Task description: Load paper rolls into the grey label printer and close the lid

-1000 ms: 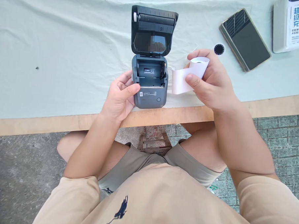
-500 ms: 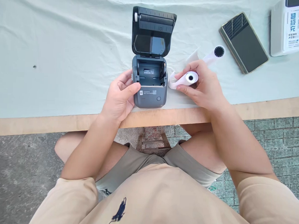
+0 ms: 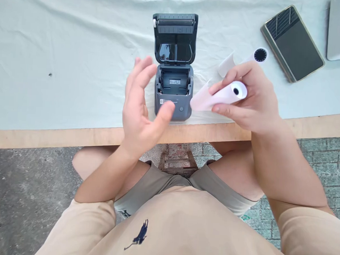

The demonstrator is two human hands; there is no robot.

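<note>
A dark grey label printer (image 3: 174, 90) stands near the table's front edge with its lid (image 3: 176, 39) tipped up and back. Its paper bay shows a small printed sticker and holds no roll. My left hand (image 3: 143, 103) is raised in front of the printer's left side, fingers spread, with nothing in it; the thumb overlaps the printer's front. In my right hand (image 3: 250, 97) is a white paper roll (image 3: 227, 95), gripped between thumb and fingers. The roll's hollow core faces right, and a loose flap of paper hangs off toward the printer.
Behind my right hand lies a second white roll (image 3: 260, 54) with a dark core, next to a curled paper piece (image 3: 226, 65). A smartphone (image 3: 293, 42) rests farther right, and a white box (image 3: 337, 33) stands at the right edge. Pale cloth (image 3: 64, 36) covers the table.
My left hand has let go of the printer and lifted with its fingers spread. My right hand has raised the paper roll and moved it slightly right, away from the printer.
</note>
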